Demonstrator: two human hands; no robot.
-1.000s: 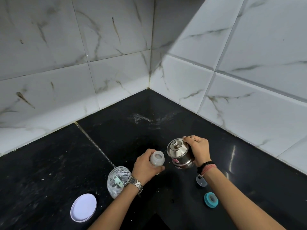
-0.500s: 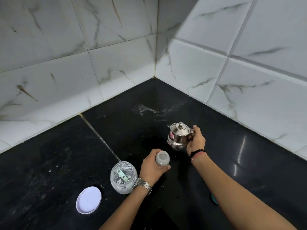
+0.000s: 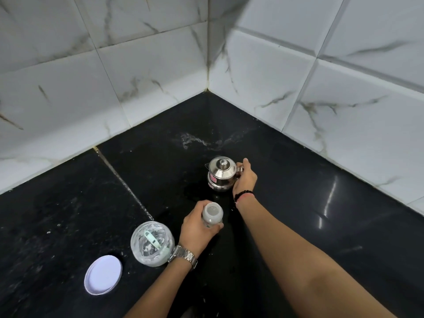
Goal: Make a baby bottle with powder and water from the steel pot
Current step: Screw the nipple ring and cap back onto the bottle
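Observation:
A small steel pot (image 3: 221, 177) with a knobbed lid stands upright on the black counter (image 3: 68, 214). My right hand (image 3: 245, 180) is at its handle on the right side, fingers loosening around it. An open, capless baby bottle (image 3: 212, 214) stands in front of the pot, and my left hand (image 3: 197, 228) grips its body. A clear powder jar (image 3: 152, 243) with a pale green scoop inside sits to the left of my left wrist.
The jar's white lid (image 3: 103, 274) lies on the counter at the lower left. White marble-look tiled walls (image 3: 298, 88) meet in a corner behind the pot. A pale smear of spilled powder or water (image 3: 202, 141) marks the counter near that corner.
The pot went from tilted over the bottle to standing upright on the counter farther back. My right hand followed it to the handle. The bottle stayed in my left hand.

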